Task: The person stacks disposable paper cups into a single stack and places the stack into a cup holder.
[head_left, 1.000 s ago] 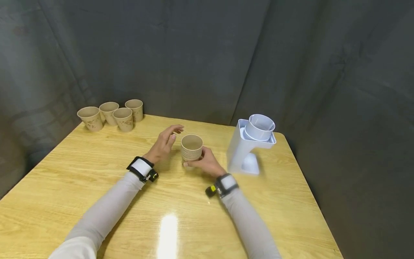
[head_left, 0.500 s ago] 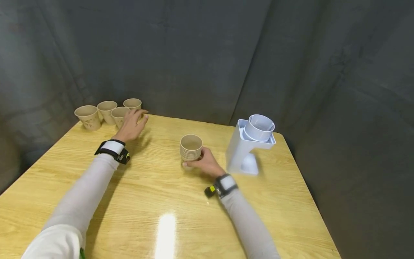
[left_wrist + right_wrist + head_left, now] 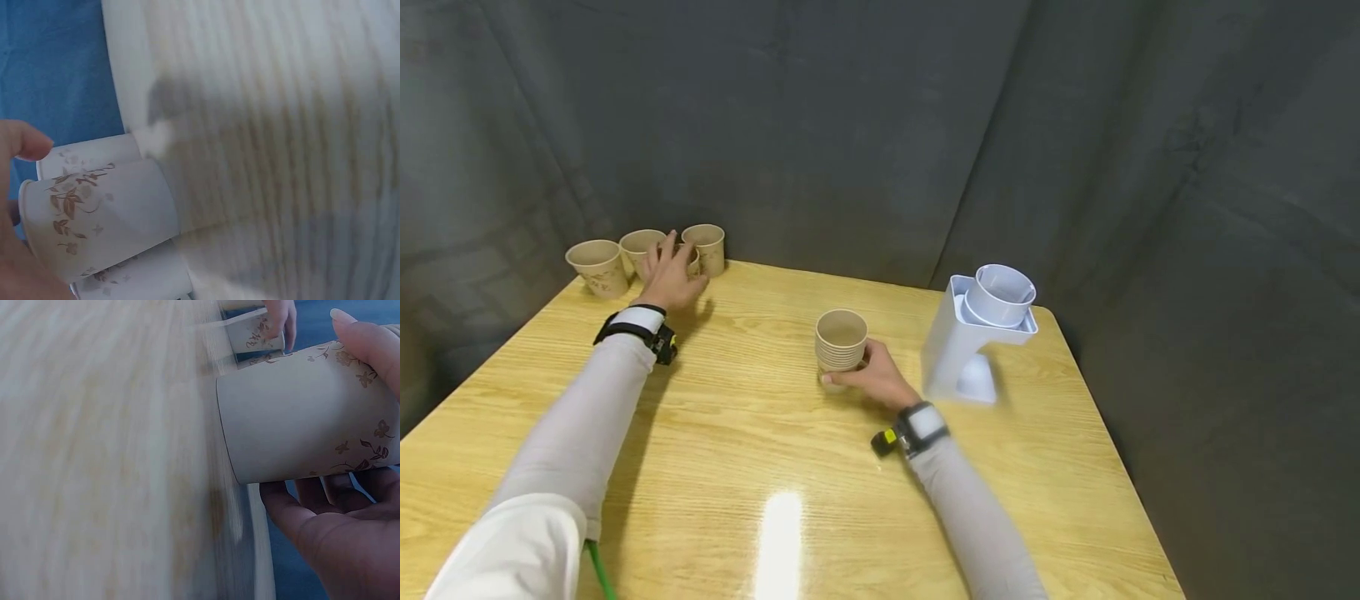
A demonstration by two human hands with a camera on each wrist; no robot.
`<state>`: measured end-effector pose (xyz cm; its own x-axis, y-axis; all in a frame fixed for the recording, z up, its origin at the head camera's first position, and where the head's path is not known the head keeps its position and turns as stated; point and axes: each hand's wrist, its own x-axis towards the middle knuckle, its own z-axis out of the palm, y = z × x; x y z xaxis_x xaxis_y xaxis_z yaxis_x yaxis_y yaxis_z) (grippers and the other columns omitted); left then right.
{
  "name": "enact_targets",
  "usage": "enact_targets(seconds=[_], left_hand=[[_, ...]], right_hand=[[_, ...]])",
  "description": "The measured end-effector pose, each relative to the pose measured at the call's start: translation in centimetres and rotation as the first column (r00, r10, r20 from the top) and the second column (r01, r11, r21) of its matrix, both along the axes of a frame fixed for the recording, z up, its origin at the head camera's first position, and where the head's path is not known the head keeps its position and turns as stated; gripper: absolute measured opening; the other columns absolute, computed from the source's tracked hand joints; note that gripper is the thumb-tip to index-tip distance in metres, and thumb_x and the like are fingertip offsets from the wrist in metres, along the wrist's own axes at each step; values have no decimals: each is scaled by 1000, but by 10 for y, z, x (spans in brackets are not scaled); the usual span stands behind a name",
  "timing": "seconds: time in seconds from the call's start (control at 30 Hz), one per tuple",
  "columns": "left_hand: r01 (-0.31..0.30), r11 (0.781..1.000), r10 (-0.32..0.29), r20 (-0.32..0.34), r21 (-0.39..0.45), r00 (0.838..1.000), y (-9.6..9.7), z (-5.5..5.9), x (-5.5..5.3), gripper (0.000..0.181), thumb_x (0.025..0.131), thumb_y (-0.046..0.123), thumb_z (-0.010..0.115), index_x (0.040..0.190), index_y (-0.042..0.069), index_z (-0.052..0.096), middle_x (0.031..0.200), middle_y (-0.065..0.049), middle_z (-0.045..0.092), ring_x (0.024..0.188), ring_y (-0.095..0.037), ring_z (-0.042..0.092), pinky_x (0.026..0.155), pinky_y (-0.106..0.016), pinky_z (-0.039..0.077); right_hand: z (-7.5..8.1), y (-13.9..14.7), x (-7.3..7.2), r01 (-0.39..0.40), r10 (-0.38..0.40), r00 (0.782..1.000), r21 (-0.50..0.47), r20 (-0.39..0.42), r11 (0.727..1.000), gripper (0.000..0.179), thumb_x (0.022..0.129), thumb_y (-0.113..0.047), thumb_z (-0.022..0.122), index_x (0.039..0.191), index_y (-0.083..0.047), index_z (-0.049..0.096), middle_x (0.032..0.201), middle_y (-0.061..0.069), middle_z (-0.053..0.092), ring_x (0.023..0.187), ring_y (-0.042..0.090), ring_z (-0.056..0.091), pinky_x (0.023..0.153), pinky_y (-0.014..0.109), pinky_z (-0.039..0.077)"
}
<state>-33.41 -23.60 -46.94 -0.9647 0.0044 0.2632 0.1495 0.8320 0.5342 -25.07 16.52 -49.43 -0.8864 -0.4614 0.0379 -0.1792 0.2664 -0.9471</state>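
My right hand (image 3: 880, 377) holds a stack of beige paper cups (image 3: 840, 342) upright near the middle of the table, thumb on one side and fingers round the other. In the right wrist view, the stack's outer cup (image 3: 294, 422) shows a brown floral print and a base at the tabletop. At the far left, my left hand (image 3: 670, 279) is over the front one of several separate paper cups, its fingers spread across the rim and partly hiding it. That front cup (image 3: 100, 215) stands between thumb and fingers in the left wrist view, with other cups close beside it.
Other paper cups stand around it: one at the left (image 3: 598, 271), one behind (image 3: 638, 244) and one at the right (image 3: 707, 246). A white plastic stand (image 3: 947, 354) carries a white cylindrical holder (image 3: 1002, 296) at the right. Dark curtains (image 3: 820, 142) hang behind the wooden table (image 3: 737, 442).
My left hand has moved from beside the stack leftward and away to the separate cups, its fingers now over the front one. The right hand keeps holding the stack in place.
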Motion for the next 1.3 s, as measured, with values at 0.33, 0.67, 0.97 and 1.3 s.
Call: enact_targets(seconds=[0.33,0.67,0.97,1.3], left_hand=[[-46,996,40,-84,-79,996,8,-11,8,70,89,14,61,150,-9,36,151,-39,26,142,-58,15,117,-69,7],[-149,989,150,-75,12,986,19,-6,22,58,91,15,57,141,-10,44,143,-40,33,137,-58,24,113,-65,22],[-178,981,171,99,71,980,33,8,35,59,93,23,56,141,-7,40,149,-38,23,141,-58,14,106,-69,31],[-82,996,75,217,24,973,35,26,49,52,91,23,64,131,-5,46,134,-39,35,128,-58,27,89,-73,40]], right_hand=[[0,-1,0,-16,16,1000,9,-16,1000,67,77,-16,90,136,-14,59,131,4,66,124,23,61,110,45,45],[3,0,1,-10,10,1000,21,-19,1000,68,76,-17,90,136,-14,59,132,3,66,126,23,60,112,46,43],[4,6,2,-9,9,1000,1,-3,1000,67,76,-17,91,135,-14,60,130,2,67,124,21,61,111,44,45],[6,6,2,-10,10,1000,-2,3,1000,67,76,-15,90,135,-12,60,131,6,67,125,24,61,111,44,44]])
